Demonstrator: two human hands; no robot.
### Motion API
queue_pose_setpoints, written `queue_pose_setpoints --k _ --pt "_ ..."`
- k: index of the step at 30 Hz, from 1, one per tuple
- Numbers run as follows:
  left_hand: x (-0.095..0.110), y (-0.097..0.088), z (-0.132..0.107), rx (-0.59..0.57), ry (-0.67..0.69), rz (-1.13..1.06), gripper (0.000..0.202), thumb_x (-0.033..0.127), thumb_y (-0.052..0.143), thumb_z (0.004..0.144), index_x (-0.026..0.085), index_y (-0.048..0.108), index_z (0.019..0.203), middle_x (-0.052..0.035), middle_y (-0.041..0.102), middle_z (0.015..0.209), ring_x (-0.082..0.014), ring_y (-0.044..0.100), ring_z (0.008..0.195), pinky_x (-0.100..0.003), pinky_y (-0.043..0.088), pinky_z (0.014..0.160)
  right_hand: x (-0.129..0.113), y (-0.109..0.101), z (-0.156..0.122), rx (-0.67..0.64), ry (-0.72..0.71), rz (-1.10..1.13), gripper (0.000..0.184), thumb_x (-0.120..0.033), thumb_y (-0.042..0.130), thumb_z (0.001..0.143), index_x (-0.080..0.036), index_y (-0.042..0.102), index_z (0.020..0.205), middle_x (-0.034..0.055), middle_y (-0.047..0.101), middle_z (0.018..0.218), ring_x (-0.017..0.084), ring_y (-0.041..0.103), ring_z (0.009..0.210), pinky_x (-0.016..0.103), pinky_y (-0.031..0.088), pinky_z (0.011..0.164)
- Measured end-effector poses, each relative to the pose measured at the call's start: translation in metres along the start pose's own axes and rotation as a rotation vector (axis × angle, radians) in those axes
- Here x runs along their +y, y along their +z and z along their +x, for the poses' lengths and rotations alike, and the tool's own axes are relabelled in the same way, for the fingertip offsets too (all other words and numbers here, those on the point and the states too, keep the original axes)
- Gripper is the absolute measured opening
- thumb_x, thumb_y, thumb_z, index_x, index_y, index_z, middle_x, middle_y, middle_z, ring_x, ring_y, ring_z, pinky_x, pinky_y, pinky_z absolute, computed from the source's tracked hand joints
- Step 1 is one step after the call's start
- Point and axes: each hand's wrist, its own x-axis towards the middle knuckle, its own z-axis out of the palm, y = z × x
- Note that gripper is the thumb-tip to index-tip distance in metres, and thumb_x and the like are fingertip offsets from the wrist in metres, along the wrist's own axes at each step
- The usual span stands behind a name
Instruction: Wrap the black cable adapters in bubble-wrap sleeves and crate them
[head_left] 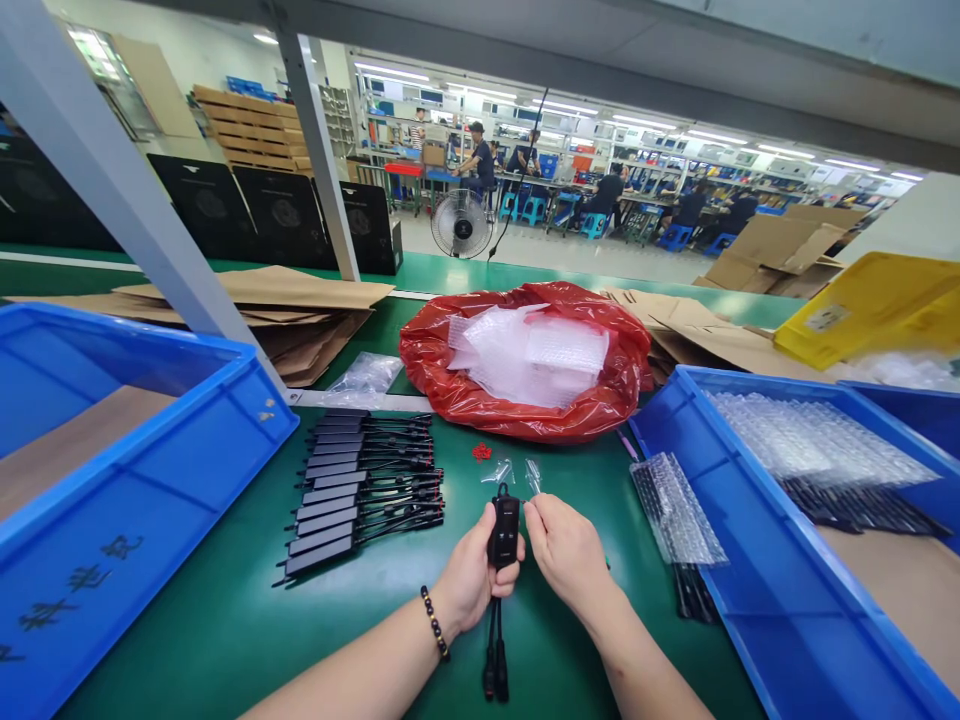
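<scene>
Plainly, the left hand (469, 580) curls round a black inline controller (504, 532) at six o'clock, its print illegibly small; the right hand (564, 545) is pinched closed beside it, any hold hidden. Handwritten characters (88, 577) mark the eight-o'clock blue bin (187, 480), cut off leftward.

1 head-worn view – facing forward, angled down, bench (225, 620) close

A green counter (225, 630) carries a row of black cabled units (328, 494) left of centre, small red pieces (481, 453) mid-frame, a red bag (442, 393) above them in frame, and blue bins (172, 480) at both sides.
</scene>
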Motion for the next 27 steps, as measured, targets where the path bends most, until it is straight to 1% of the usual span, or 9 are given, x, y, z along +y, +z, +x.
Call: queue_pose_setpoints --k 4,8,11,14,17,20,22,24,27 --pt "0.000 0.000 0.000 0.004 0.004 -0.002 0.056 0.064 0.036 0.078 0.012 0.052 0.066 0.0009 0.046 0.060 -0.0015 0.029 0.037 -0.020 0.012 0.039 -0.002 -0.003 0.002 -0.078 0.063 0.104 0.034 -0.027 0.027 0.091 -0.020 0.045 0.063 -0.0008 0.049 0.060 0.010 0.045 0.053 0.022 0.032 0.053" --pt "0.000 -0.001 0.001 -0.005 0.006 -0.005 0.056 0.065 0.038 0.076 0.012 0.052 0.068 0.0005 0.048 0.062 -0.0013 0.030 0.037 -0.020 0.012 0.039 0.000 -0.006 0.005 -0.198 0.163 0.309 0.036 -0.033 0.027 0.091 -0.020 0.041 0.061 -0.0029 0.048 0.057 0.010 0.044 0.052 0.021 0.032 0.052" --pt "-0.001 -0.001 0.001 -0.010 0.008 -0.022 0.052 0.065 0.041 0.075 0.013 0.051 0.074 0.0010 0.050 0.064 -0.0014 0.031 0.036 -0.019 0.011 0.039 0.002 -0.005 0.007 -0.257 0.205 0.430 0.037 -0.038 0.028 0.090 -0.020 0.040 0.060 -0.0036 0.046 0.056 0.010 0.044 0.053 0.021 0.032 0.051" --pt "-0.001 -0.002 0.001 -0.014 0.009 -0.025 0.051 0.064 0.041 0.075 0.014 0.050 0.077 0.0012 0.050 0.064 -0.0015 0.031 0.036 -0.019 0.012 0.039 0.003 -0.001 0.008 -0.266 0.225 0.465 0.038 -0.041 0.030 0.089 -0.020 0.036 0.058 -0.0044 0.043 0.054 0.010 0.041 0.052 0.021 0.031 0.051" --pt "-0.002 -0.002 0.001 -0.010 0.014 -0.014 0.052 0.065 0.041 0.075 0.013 0.049 0.074 0.0007 0.051 0.066 -0.0011 0.032 0.037 -0.019 0.013 0.039 0.003 -0.003 0.008 -0.272 0.230 0.484 0.040 -0.042 0.032 0.089 -0.020 0.033 0.055 -0.0052 0.040 0.051 0.009 0.038 0.050 0.021 0.029 0.050" --pt "-0.002 -0.002 0.002 0.002 0.022 -0.006 0.053 0.066 0.043 0.073 0.014 0.048 0.072 0.0015 0.049 0.063 -0.0007 0.031 0.036 -0.019 0.012 0.038 0.004 -0.011 0.007 -0.293 0.145 0.583 0.042 -0.041 0.031 0.089 -0.019 0.034 0.053 -0.0049 0.039 0.050 0.009 0.037 0.049 0.020 0.029 0.050" --pt "-0.001 -0.002 0.002 0.011 0.034 -0.017 0.052 0.066 0.044 0.073 0.014 0.047 0.074 0.0023 0.049 0.062 -0.0007 0.030 0.036 -0.018 0.012 0.038 0.006 -0.018 0.007 -0.282 0.096 0.637 0.043 -0.041 0.029 0.089 -0.019 0.034 0.052 -0.0046 0.038 0.050 0.009 0.037 0.048 0.020 0.030 0.050" --pt "0.000 -0.002 0.002 0.017 0.049 -0.038 0.051 0.065 0.044 0.073 0.015 0.047 0.078 0.0026 0.050 0.062 -0.0011 0.030 0.035 -0.018 0.012 0.038 0.006 -0.021 0.008 -0.242 0.111 0.597 0.042 -0.041 0.028 0.089 -0.020 0.037 0.054 -0.0043 0.038 0.051 0.009 0.037 0.048 0.021 0.031 0.050" --pt "0.001 -0.002 0.002 0.022 0.063 -0.056 0.050 0.064 0.044 0.074 0.016 0.047 0.083 0.0026 0.051 0.062 -0.0016 0.030 0.035 -0.018 0.012 0.038 0.003 -0.019 0.009 -0.180 0.150 0.414 0.037 -0.037 0.027 0.091 -0.020 0.042 0.062 -0.0028 0.043 0.057 0.010 0.042 0.054 0.021 0.033 0.053"
